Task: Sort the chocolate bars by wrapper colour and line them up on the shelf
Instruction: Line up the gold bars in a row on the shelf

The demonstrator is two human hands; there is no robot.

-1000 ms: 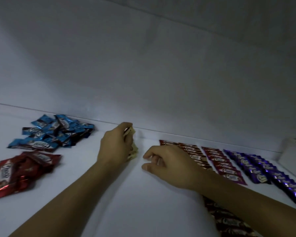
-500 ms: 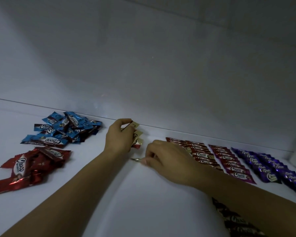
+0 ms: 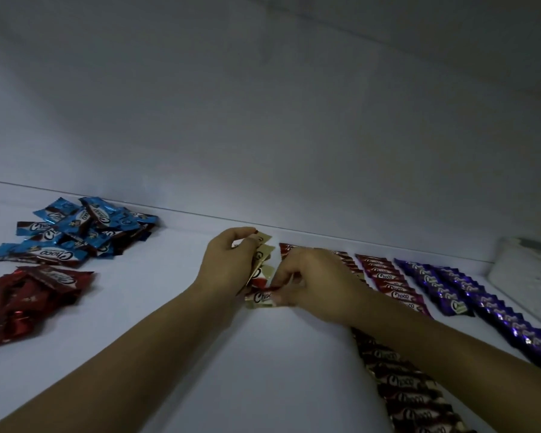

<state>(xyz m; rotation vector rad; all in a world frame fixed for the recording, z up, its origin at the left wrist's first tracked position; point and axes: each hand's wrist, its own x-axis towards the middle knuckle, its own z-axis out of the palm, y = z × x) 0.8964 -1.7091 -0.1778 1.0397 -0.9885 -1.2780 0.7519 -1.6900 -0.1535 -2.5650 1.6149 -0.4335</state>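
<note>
The left hand [image 3: 228,264], at the centre of the frame, is curled around a small fan of cream-wrapped bars [image 3: 263,254], with the thumb across their near ends and the far ends sticking up towards the back wall [image 3: 263,120]. Just beside it, the right hand [image 3: 313,279] pinches a single bar [image 3: 260,298] by its right-hand end between thumb and fingertips. This bar is cream with a red band and sits low over the white shelf [image 3: 169,307]; whether it touches the surface cannot be told. At the left of the frame lie two unsorted heaps, a blue pile [image 3: 75,232] at the back and a red pile [image 3: 28,295] nearer the viewer. To the right of the hands, finished lines run from the back towards the lower right: a brown row [image 3: 413,398] partly hidden by the right forearm, a magenta row [image 3: 391,282], then purple rows [image 3: 481,301]. A white box [image 3: 528,270] stands at the far right. The bars look light and small. Their glossy foil is probably slippery and crinkly, and the chocolate inside is likely to snap if bent. The flat crimped end seems the safest place to hold one, with a gentle pinch, not a squeeze.
</note>
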